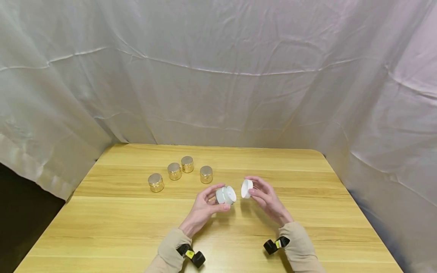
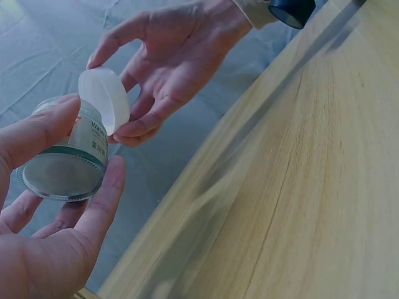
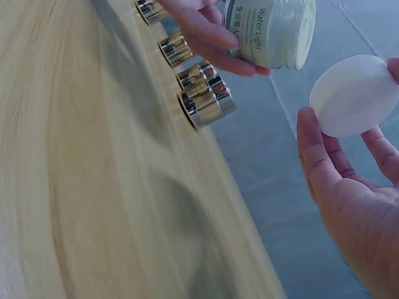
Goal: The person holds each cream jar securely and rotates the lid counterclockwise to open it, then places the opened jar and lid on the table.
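Observation:
A glass jar with a white inside and printed label (image 1: pixel 224 195) is gripped by my left hand (image 1: pixel 201 209), tilted so its mouth faces right; the label (image 3: pixel 249 28) reads "Water Light" in the right wrist view. My right hand (image 1: pixel 268 200) pinches a white round lid (image 1: pixel 246 189) by its rim, the hollow side turned to the jar. Between jar and lid is a small gap, and both are held above the table. In the left wrist view the lid (image 2: pixel 105 99) overlaps the jar (image 2: pixel 68 152).
Several gold jars with flat lids stand at the back left of the wooden table (image 1: pixel 307 212), the nearest one (image 1: pixel 206 174) just behind my left hand, the farthest left one (image 1: pixel 156 182) apart. Grey curtains (image 1: pixel 218 94) hang behind and beside the table.

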Tool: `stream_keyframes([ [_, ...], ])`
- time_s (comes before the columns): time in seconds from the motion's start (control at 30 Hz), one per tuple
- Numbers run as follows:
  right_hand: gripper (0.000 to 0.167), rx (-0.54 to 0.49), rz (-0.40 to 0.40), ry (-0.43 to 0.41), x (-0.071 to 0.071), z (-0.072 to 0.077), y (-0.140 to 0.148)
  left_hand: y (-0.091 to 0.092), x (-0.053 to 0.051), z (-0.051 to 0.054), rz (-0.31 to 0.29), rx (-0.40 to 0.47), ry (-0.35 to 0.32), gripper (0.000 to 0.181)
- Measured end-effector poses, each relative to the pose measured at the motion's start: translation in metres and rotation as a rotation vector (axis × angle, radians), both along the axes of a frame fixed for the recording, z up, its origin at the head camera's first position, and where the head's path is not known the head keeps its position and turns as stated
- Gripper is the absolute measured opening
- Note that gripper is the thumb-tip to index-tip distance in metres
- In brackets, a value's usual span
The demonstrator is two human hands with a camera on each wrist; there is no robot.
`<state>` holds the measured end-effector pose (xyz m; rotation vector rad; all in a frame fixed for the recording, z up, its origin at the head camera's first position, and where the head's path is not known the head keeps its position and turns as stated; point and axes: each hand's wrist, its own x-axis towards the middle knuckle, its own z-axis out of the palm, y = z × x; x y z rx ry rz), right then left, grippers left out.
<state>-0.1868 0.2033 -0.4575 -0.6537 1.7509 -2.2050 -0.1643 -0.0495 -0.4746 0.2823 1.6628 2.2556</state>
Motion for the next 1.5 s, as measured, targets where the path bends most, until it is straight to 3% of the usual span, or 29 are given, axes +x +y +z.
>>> stream_keyframes([
  [0.33, 0.05, 0.019, -0.108, -0.074, -0.011, -0.009, 0.018, 0.0, -0.001, -0.002, 0.022, -0.005, 0.002, 0.079],
  [0.73, 0.061, 0.21, -0.407, -0.149, -0.037, -0.018, 0.05, 0.0, -0.001, -0.002, 0.045, 0.009, 0.009, 0.076],
  [0.97, 0.075, 0.41, -0.445, -0.12, -0.047, -0.022, 0.064, 0.0, -0.001, -0.002, 0.05, 0.007, -0.01, 0.076],
  [1.13, 0.075, 0.479, -0.462, -0.082, -0.051, -0.026, 0.066, 0.0, -0.001, -0.001, 0.053, 0.008, -0.012, 0.075],
  [1.5, 0.08, 0.653, -0.583, -0.01, -0.057, -0.031, 0.072, -0.001, -0.001, -0.002, 0.046, 0.006, 0.0, 0.076],
])
